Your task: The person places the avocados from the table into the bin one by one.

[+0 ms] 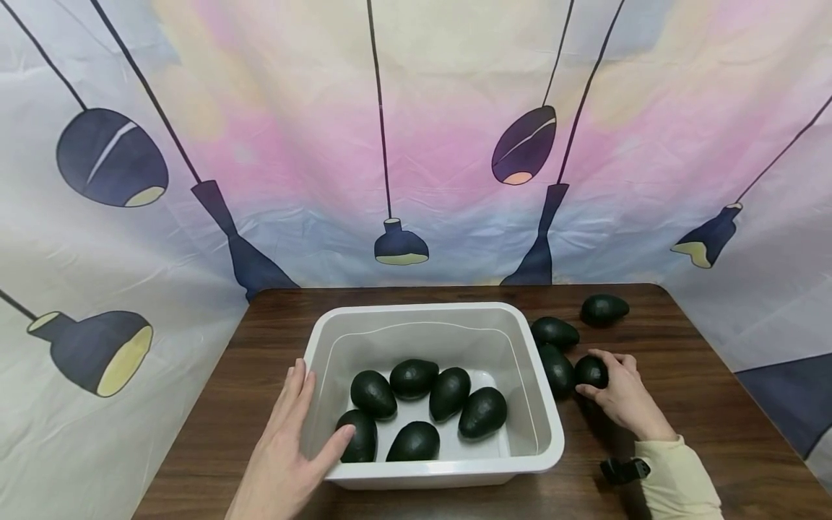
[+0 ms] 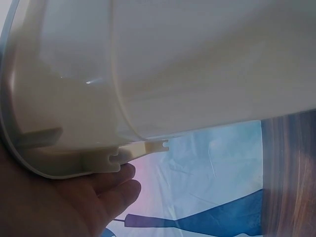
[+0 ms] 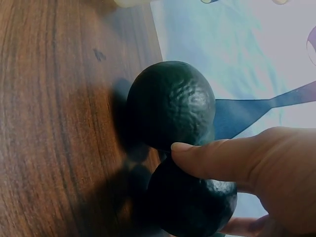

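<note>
At the frame's lower right, the right hand [image 1: 627, 399] — the nearer one — pinches a dark green, pebbly-skinned avocado [image 1: 590, 371], long axis unclear. Left of that grip lies the off-white rectangular plastic bin [image 1: 416, 308], 6 more avocados [image 1: 483, 413] inside; the straight-fingered left hand [image 1: 286, 442] touches its left side.

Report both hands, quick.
Left hand: open, resting against the white tub.
Right hand: closed, holding an avocado.

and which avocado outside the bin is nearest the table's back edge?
The lone avocado beyond the right hand; the other three cluster beside the bin.
</note>
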A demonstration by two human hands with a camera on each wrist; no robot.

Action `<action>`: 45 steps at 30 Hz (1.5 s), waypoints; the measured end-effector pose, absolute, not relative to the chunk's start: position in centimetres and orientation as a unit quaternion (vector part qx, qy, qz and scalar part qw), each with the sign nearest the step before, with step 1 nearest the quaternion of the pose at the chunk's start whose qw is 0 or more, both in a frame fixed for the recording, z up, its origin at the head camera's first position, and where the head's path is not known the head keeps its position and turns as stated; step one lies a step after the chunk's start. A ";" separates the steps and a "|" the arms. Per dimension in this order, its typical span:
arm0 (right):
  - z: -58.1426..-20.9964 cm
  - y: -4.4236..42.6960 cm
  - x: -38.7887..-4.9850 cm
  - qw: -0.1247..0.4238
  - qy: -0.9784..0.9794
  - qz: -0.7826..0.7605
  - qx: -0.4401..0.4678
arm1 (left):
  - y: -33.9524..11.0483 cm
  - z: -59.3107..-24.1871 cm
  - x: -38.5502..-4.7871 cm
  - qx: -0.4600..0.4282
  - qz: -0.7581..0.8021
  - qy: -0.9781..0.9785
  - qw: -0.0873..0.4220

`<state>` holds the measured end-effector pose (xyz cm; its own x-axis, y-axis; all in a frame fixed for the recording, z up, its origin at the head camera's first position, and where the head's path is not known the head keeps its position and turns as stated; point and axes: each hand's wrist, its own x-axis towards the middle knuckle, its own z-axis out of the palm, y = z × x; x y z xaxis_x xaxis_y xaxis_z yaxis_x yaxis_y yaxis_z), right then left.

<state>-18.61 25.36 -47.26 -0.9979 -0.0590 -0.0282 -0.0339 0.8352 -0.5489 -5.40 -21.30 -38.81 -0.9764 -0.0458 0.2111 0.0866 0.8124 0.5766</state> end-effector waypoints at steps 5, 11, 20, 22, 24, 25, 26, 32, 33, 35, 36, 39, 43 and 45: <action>-47.0 25.6 -18.3 0.025 0.956 -0.293 -0.019 | -21.3 -38.8 -5.4 -0.011 -0.306 -0.945 0.112; -46.0 25.9 -17.9 0.004 0.955 -0.296 -0.014 | -21.3 -39.0 -5.4 -0.016 -0.308 -0.943 0.125; -44.0 25.6 -17.0 -0.060 0.943 -0.326 -0.005 | -21.4 -39.2 -5.4 -0.015 -0.312 -0.941 0.131; -43.5 25.5 -16.8 -0.082 0.936 -0.343 -0.006 | -21.4 -39.2 -5.4 -0.015 -0.313 -0.941 0.130; -43.0 25.4 -16.6 -0.101 0.926 -0.363 -0.009 | -21.4 -39.2 -5.5 -0.015 -0.313 -0.941 0.128; -42.7 25.4 -16.5 -0.110 0.922 -0.372 -0.011 | -21.4 -39.1 -5.5 -0.015 -0.313 -0.941 0.128; -42.4 25.3 -16.4 -0.116 0.917 -0.382 -0.011 | -21.3 -39.1 -5.5 -0.015 -0.313 -0.941 0.128; -40.8 24.8 -15.8 -0.138 0.893 -0.429 0.004 | -21.3 -39.1 -5.4 -0.015 -0.312 -0.941 0.131; -40.6 24.7 -15.7 -0.145 0.887 -0.439 0.005 | -21.3 -39.1 -5.4 -0.016 -0.312 -0.941 0.130; -40.4 24.5 -15.5 -0.161 0.868 -0.469 -0.008 | -21.3 -39.1 -5.4 -0.016 -0.313 -0.941 0.130; -40.3 24.4 -15.5 -0.169 0.857 -0.487 -0.018 | -21.3 -39.1 -5.4 -0.016 -0.313 -0.941 0.130; -40.0 24.3 -15.2 -0.188 0.815 -0.545 -0.056 | -21.3 -39.1 -5.4 -0.014 -0.313 -0.941 0.128; -39.6 24.2 -15.0 -0.202 0.775 -0.592 -0.086 | -21.2 -39.0 -5.4 -0.011 -0.314 -0.941 0.123; -39.4 24.1 -14.9 -0.206 0.768 -0.600 -0.089 | -21.3 -39.0 -5.4 -0.010 -0.313 -0.942 0.121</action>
<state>-14.90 24.15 -39.41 -0.8994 0.1113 0.4226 -0.3833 0.2638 -0.8852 -5.45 -21.26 -38.98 -0.9707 -0.0568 0.2335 0.0942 0.8038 0.5873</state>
